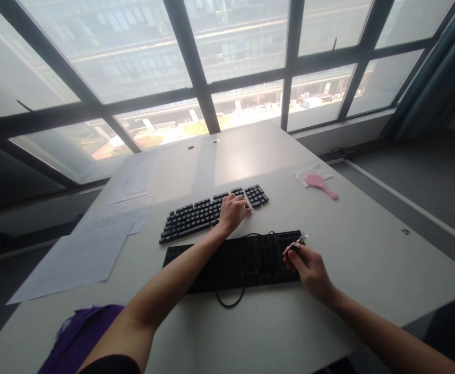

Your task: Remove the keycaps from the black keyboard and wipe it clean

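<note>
Several black keycaps lie on the white table in the layout of a keyboard, with a separate number-pad block at their right end. My left hand reaches over the right part of these keycaps, fingers curled down and closed; whatever is between the fingertips is hidden. Nearer to me lies a black keyboard base, partly behind my left forearm, with a cable looping from its front edge. My right hand, over the base's right end, is closed around a small keycap puller with a black grip and bright metal prongs pointing away.
A pink hairbrush lies on a clear plastic wrapper at the right. Sheets of paper cover the table's left side. Purple cloth sits at the near left edge. Large windows stand beyond the table.
</note>
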Demonstrator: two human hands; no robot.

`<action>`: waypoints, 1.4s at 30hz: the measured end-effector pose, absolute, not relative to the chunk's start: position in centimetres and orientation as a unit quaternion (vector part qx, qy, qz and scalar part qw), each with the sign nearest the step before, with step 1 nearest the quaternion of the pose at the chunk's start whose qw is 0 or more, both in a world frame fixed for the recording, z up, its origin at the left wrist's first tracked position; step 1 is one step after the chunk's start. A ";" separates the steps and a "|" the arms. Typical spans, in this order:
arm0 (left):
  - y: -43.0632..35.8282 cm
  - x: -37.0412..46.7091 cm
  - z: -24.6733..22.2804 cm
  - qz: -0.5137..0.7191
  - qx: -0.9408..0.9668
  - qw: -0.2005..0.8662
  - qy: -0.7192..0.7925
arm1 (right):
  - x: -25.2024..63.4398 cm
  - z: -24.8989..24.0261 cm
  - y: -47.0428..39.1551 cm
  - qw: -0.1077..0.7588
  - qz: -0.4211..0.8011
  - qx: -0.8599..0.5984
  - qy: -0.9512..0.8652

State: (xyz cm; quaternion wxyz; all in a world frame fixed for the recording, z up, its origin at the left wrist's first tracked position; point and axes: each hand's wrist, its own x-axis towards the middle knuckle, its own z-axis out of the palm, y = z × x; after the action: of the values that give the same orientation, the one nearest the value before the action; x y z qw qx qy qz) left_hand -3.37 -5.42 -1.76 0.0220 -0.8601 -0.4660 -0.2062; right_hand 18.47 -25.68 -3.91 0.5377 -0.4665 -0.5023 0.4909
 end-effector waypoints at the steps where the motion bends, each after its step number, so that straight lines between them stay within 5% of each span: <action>1: -5.5 -3.4 -1.8 -0.212 -0.858 0.026 -0.468 | 18.5 -3.9 -25.7 0.536 0.491 -0.467 -0.503; 15: -6.2 -3.8 0.2 -0.281 -0.829 0.027 -0.483 | 18.6 -3.6 -25.6 0.551 0.466 -0.449 -0.526; 20: -8.5 -6.6 3.5 -0.336 -0.813 0.035 -0.473 | 20.5 -2.7 -24.6 0.577 0.368 -0.487 -0.542; 25: -12.3 -11.8 5.4 -0.339 -0.811 0.018 -0.477 | 26.1 -1.6 -19.5 0.566 0.138 -0.564 -0.586; 30: -15.9 -17.3 5.0 -0.335 -0.781 0.002 -0.528 | 31.5 -3.3 -13.3 0.416 -0.007 -0.545 -0.728; 42: -24.4 -27.0 0.7 -0.311 -0.683 -0.058 -0.659 | 33.0 -2.9 -10.5 0.070 -0.043 -0.568 -0.819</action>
State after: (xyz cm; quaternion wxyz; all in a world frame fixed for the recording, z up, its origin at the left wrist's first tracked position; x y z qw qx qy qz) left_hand -26.98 -24.42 0.73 -0.0584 -0.6830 -0.6585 -0.3106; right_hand 33.00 -10.52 -2.88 0.0695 -0.5676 -0.8192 -0.0432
